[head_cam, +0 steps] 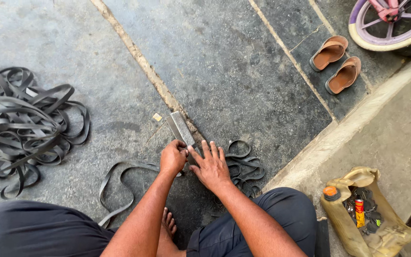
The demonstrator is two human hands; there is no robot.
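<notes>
A flat grey metal blade (181, 128) lies on the stone floor, tilted, its near end under the hands. A long black rubber strip (120, 176) curls flat on the floor beside it.

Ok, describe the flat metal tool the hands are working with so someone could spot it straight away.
Start at the pale seam running diagonally across the grey stone floor. Where it reaches the person's hands, a flat grey metal blade lies along it, its near end under the left hand. It is the only straight, rigid, pale piece among the limp black rubber strips.
</notes>
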